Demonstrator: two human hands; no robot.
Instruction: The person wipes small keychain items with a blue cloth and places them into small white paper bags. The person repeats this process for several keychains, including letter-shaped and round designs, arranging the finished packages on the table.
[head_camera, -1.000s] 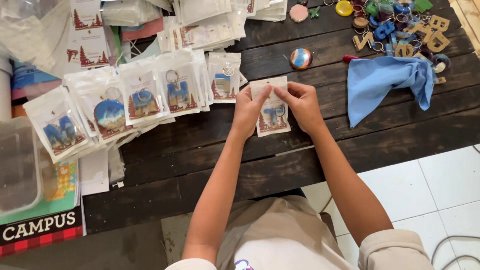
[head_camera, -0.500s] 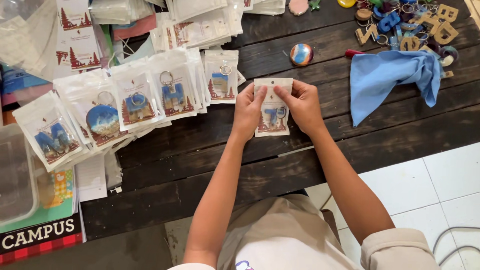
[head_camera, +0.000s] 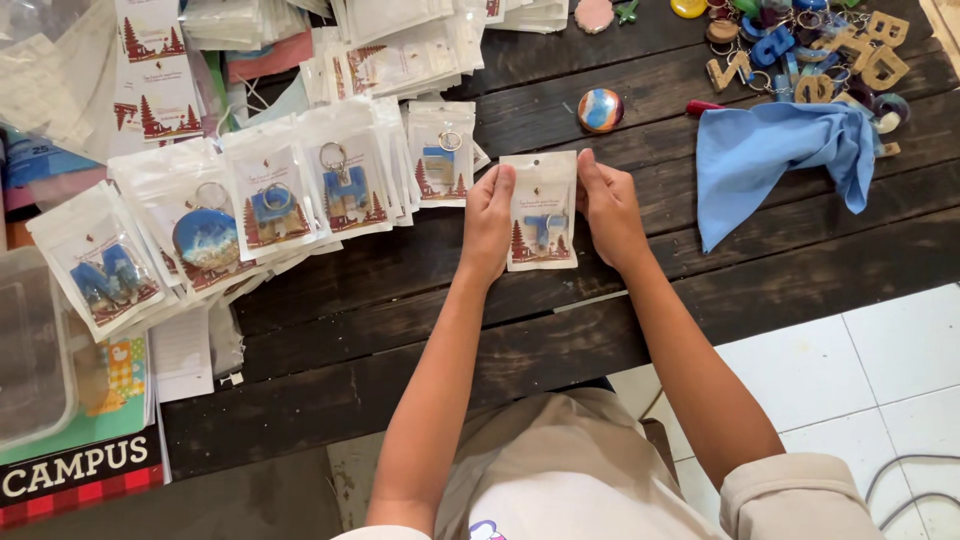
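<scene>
Seen from the head camera, the left hand (head_camera: 487, 222) and right hand (head_camera: 611, 208) are pinching, with closed fingers, the two side edges of a small clear packet (head_camera: 541, 211) holding a blue keychain, lying flat on the dark wooden surface (head_camera: 420, 300). To the left, a fanned row of filled packets (head_camera: 270, 195) is lying finished, while loose keychains (head_camera: 810, 55) beside a blue cloth (head_camera: 775, 160) are, by appearance, waiting unpacked.

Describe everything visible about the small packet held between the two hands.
The packet is a small clear plastic pouch with a white backing card showing red trees and a blue keychain inside. It lies flat, upright in view, on the dark wooden table. The left hand pinches its left edge, the right hand its right edge.
</scene>
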